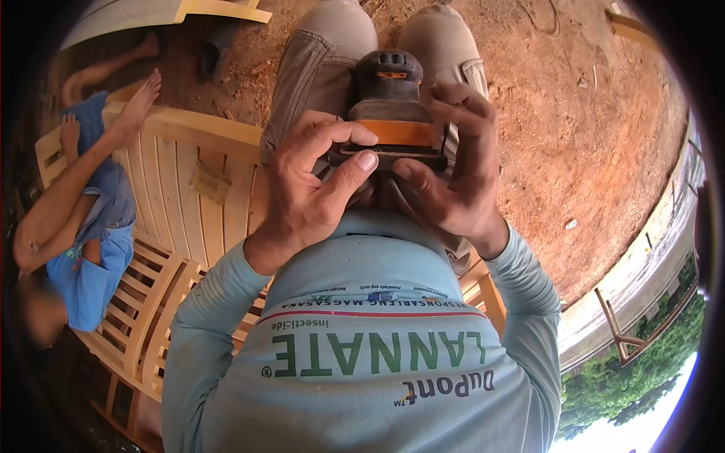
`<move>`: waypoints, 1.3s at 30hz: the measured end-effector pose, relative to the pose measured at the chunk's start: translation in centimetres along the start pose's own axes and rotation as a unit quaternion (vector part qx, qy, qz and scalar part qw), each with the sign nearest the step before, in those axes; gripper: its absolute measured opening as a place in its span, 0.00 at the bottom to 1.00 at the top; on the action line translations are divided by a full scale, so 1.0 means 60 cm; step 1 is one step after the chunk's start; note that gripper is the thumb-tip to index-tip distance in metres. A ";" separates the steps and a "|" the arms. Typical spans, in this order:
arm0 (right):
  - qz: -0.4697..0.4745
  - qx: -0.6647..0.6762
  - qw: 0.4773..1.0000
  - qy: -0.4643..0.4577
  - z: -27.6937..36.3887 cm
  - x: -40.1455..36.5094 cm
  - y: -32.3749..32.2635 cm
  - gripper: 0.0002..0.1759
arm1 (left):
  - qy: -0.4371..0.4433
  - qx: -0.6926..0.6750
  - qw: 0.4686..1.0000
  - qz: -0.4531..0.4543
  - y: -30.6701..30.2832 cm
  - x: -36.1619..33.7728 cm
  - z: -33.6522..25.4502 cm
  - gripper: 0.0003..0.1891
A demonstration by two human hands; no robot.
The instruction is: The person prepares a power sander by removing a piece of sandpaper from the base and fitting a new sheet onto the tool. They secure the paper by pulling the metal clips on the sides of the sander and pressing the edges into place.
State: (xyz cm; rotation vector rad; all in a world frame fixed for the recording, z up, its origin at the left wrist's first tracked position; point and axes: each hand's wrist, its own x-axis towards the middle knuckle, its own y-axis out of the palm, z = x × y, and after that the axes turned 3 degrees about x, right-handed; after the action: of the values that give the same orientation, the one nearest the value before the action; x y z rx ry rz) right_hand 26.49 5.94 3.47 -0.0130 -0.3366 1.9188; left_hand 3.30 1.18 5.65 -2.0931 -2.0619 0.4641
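An orange and black electric sander (394, 130) rests between my thighs, its dark rounded top pointing away from me and its flat pad edge turned toward my belly. My left hand (313, 177) pinches the near left edge of the pad between thumb and forefinger. On the other side my right hand (464, 162) curls around the sander's body, thumb pressed against the pad's near right edge. A thin dark strip runs along that edge between the thumbs. What exactly the fingertips grip there is partly hidden.
Slatted wooden benches (192, 170) stand at my left, with a small cardboard piece (210, 183) on one. Another person in a blue shirt (102, 283) sits there, legs bent. Bare reddish ground (559, 143) lies ahead and right; a wooden piece (223, 9) shows at top left.
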 end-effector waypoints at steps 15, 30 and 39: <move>-0.041 0.123 0.986 0.108 -0.005 -0.030 0.036 0.39 | 0.034 0.012 0.999 -0.026 0.008 -0.004 0.000 0.11; -0.056 0.117 0.987 0.091 -0.009 -0.033 0.051 0.40 | 0.036 0.035 0.998 -0.026 0.021 -0.008 0.011 0.10; -0.054 0.161 0.978 0.118 -0.015 -0.038 0.045 0.37 | 0.032 0.004 0.999 -0.018 0.025 -0.012 0.015 0.08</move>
State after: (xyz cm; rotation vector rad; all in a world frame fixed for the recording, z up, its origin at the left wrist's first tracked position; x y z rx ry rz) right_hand 25.00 3.14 1.63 -0.0071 0.1330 1.8207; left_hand 4.41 0.33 4.41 -2.0365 -2.0550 0.3943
